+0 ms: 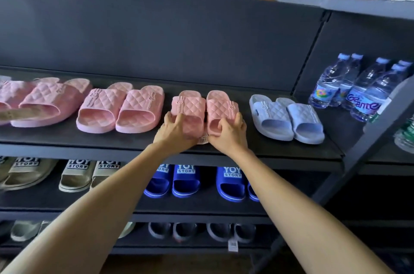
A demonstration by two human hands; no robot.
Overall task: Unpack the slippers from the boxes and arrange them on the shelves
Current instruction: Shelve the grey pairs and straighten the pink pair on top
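1. Head view: my left hand (177, 130) grips the left slipper (189, 105) and my right hand (228, 136) grips the right slipper (220, 105), fingers curled round their near ends. Both slippers sit side by side on the shelf (291, 150), between a pink pair (100, 105) and a pale blue pair (273, 114).
2. My hands cover the heels. A tag (203, 139) peeks out between them, its print unreadable.
3. My arms hide part of the blue slippers (186, 180) below, and the frame cuts off the far-left pair (44, 101).
4. The straps are quilted and rubbery, with a raised emblem.
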